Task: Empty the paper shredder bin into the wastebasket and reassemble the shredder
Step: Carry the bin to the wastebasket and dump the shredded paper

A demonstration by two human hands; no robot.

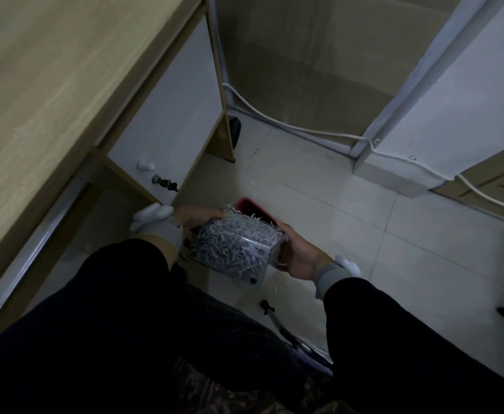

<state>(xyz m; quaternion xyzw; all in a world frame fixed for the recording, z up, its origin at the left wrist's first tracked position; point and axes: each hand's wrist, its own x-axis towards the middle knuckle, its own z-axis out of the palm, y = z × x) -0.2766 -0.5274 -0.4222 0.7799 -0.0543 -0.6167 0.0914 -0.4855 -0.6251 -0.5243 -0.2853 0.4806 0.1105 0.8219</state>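
A clear plastic shredder bin [233, 249], packed with pale paper shreds, is tipped with its open end toward a red wastebasket [244, 204] on the floor. My left hand [195, 218] grips the bin's left side. My right hand [297, 253] holds its right side. Some shreds hang over the wastebasket's rim and lie inside it. Most of the wastebasket is hidden behind the bin. The shredder head is not in view.
A wooden desk [36, 100] with a white cabinet door [167, 130] and keys in its lock [164, 183] stands to the left. White cables [304, 131] run along the tiled floor. Loose shreds [277, 289] lie near a dark stand leg [267, 307].
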